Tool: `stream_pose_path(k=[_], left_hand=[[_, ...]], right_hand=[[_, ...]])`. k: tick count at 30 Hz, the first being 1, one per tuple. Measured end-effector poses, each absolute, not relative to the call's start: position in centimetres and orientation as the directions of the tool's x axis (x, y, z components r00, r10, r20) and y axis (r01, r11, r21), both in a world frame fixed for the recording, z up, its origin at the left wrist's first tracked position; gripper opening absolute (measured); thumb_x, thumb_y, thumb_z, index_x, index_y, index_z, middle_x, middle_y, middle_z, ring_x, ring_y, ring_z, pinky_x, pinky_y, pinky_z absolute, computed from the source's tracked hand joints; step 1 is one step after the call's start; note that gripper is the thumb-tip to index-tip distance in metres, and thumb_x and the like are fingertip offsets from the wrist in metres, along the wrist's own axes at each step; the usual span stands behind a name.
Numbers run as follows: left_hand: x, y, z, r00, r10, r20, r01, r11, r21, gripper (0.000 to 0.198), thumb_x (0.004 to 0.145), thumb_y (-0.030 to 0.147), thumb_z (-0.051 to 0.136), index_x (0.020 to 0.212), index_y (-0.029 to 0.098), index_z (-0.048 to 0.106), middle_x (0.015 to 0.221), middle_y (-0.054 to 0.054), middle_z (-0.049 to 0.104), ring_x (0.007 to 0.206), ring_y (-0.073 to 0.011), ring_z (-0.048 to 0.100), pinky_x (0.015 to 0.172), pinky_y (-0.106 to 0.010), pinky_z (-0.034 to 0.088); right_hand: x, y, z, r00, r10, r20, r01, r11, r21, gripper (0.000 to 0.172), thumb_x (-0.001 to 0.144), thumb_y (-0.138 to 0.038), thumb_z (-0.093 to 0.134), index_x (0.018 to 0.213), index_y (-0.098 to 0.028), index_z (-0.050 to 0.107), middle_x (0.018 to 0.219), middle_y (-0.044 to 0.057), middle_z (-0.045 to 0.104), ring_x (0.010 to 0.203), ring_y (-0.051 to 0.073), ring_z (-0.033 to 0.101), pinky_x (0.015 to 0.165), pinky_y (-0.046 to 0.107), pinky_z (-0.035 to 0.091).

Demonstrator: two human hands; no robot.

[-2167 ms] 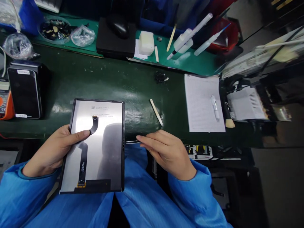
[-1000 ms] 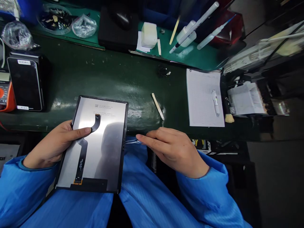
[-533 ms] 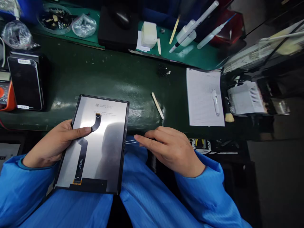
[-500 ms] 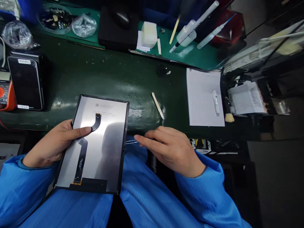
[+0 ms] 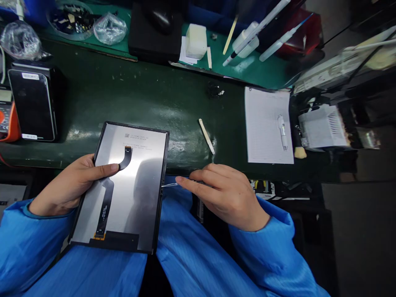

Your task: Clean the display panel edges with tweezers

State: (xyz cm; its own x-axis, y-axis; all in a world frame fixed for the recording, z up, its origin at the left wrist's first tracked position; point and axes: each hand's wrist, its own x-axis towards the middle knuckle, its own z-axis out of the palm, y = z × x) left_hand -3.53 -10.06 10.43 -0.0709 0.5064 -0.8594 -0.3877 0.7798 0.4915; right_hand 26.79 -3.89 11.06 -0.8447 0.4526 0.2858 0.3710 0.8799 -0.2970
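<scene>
A tablet screen panel (image 5: 123, 198) with a silvery back and black rim is tilted above my lap. My left hand (image 5: 72, 181) grips its left side, the thumb lying over a black flex cable (image 5: 104, 210) that runs up the back. Fine metal tweezers (image 5: 170, 185) are pinched in my right hand (image 5: 227, 194). Their tips meet the panel's right edge, and whether they hold anything there is too small to tell. The fingers of my right hand hide the rest of the tweezers.
A pale wooden stick (image 5: 206, 136) lies on the dark green bench (image 5: 139, 90). To the right is lined paper (image 5: 267, 132) with a pen (image 5: 282, 133) on it. A phone (image 5: 33, 105) stands beside an orange multimeter (image 5: 8, 117) at left. A white block (image 5: 196, 41) sits at the back.
The tweezers' two arms look closer together now, with the tips still at the panel's right edge. My right hand has shifted very slightly right; the left hand keeps its hold.
</scene>
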Motion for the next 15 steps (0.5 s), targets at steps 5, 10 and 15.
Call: stream_pose_path(k=[5, 10, 15], left_hand=[[-3.77, -10.08, 10.35, -0.034, 0.481, -0.876, -0.374, 0.807, 0.457, 0.059, 0.044, 0.033, 0.099, 0.093, 0.012, 0.073, 0.077, -0.012, 0.075, 0.056, -0.0266, 0.071, 0.049, -0.034, 0.060], [-3.92, -10.22, 10.17, -0.026, 0.485, -0.874, -0.348, 0.815, 0.463, 0.056, 0.047, 0.034, 0.099, 0.090, 0.011, 0.073, 0.077, -0.012, 0.075, 0.057, -0.0260, 0.071, 0.049, -0.032, 0.060], [-3.78, -10.34, 10.17, -0.024, 0.492, -0.870, -0.350, 0.811, 0.469, 0.058, 0.048, 0.034, 0.099, 0.095, 0.011, 0.073, 0.083, -0.011, 0.076, 0.062, -0.0267, 0.073, 0.053, -0.033, 0.062]], right_hand=[[26.91, -3.77, 11.29, -0.866, 0.438, 0.242, 0.367, 0.884, -0.289, 0.030, 0.097, -0.008, 0.053, 0.118, -0.021, 0.071, 0.087, 0.002, 0.073, 0.065, 0.013, 0.055, 0.058, 0.028, 0.042], [27.09, -3.73, 11.19, -0.889, 0.426, 0.166, 0.367, 0.882, -0.296, 0.034, 0.098, -0.005, 0.048, 0.120, -0.019, 0.070, 0.084, 0.002, 0.072, 0.064, 0.013, 0.056, 0.058, 0.027, 0.045], [26.86, -3.64, 11.25, -0.894, 0.427, 0.138, 0.369, 0.874, -0.315, 0.027, 0.100, -0.011, 0.052, 0.118, -0.015, 0.071, 0.080, 0.003, 0.072, 0.066, 0.013, 0.060, 0.061, 0.027, 0.046]])
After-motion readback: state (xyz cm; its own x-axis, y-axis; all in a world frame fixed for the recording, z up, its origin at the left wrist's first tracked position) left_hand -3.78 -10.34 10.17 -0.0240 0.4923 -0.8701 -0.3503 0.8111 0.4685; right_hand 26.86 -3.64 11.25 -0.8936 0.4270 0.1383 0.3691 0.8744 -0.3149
